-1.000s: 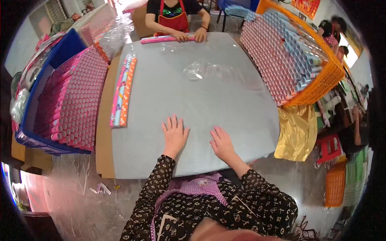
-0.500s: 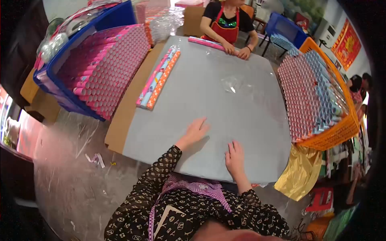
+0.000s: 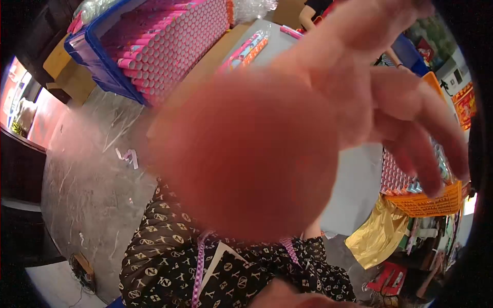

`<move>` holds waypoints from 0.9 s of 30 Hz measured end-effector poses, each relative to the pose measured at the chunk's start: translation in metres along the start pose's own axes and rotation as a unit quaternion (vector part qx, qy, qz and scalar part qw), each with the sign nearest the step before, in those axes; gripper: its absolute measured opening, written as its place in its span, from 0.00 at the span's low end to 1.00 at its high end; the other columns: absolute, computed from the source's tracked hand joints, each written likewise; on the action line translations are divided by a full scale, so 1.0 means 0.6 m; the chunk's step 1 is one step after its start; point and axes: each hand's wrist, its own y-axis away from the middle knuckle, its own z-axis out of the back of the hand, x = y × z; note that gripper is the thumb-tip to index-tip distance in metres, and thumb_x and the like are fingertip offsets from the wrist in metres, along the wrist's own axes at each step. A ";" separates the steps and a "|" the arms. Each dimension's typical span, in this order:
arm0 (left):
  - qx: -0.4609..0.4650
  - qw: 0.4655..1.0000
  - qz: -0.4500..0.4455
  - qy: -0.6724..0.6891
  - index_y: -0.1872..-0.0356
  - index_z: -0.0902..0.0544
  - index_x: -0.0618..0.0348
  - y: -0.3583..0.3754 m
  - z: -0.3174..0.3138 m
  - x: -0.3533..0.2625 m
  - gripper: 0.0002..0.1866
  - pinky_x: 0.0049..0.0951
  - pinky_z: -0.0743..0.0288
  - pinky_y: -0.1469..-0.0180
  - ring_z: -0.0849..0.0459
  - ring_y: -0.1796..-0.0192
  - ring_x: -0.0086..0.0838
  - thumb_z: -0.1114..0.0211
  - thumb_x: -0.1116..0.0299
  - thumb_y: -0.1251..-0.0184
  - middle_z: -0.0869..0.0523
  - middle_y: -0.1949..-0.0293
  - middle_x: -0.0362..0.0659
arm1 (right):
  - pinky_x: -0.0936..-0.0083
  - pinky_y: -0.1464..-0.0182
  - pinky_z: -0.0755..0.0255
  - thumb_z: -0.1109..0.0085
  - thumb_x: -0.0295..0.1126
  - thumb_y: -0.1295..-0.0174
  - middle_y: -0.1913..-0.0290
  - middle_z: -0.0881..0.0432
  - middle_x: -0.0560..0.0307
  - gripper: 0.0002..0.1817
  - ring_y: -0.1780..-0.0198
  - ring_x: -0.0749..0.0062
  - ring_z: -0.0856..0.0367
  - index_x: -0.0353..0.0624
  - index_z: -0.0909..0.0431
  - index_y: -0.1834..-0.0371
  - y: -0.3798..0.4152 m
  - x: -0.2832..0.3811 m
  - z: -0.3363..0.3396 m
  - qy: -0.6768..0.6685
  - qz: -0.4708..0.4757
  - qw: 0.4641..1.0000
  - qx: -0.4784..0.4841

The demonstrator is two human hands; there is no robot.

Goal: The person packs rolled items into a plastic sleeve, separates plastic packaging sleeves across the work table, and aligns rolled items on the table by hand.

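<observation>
My left hand point(image 3: 354, 87) is raised right in front of the camera, large and partly blurred. Its fingers spread toward the right, apart from each other, and nothing shows in them. A reddish blurred part of this hand fills the middle of the view. Of my right arm only a bit of bare forearm point(image 3: 313, 229) shows by the table edge; the hand itself is hidden. Behind the raised hand lies the grey-covered table point(image 3: 354, 190). Pink, blue and orange patterned tubes point(image 3: 254, 51) lie at its far left, partly covered.
A blue crate point(image 3: 110, 66) packed with pink tubes point(image 3: 169, 46) stands at the left. At the right is an orange basket point(image 3: 429, 204) of tubes, with gold sheet point(image 3: 377, 233) hanging below. A co-worker's arm point(image 3: 308, 18) shows across the table. Scraps point(image 3: 128, 156) lie on the floor.
My left hand has risen from the table to just before the camera, covering much of the table and my right hand. The view has shifted, so the crate appears higher and further right.
</observation>
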 end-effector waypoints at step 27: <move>-0.123 0.975 -0.087 -0.164 0.32 0.41 0.57 0.048 -0.010 0.076 0.34 0.39 0.29 0.43 0.22 0.49 0.37 0.52 0.42 0.27 0.20 0.46 0.57 | 0.52 0.41 0.35 0.44 0.29 0.40 0.41 0.27 0.38 0.18 0.42 0.39 0.30 0.35 0.24 0.47 -0.009 0.043 0.023 0.033 -0.039 0.998 0.026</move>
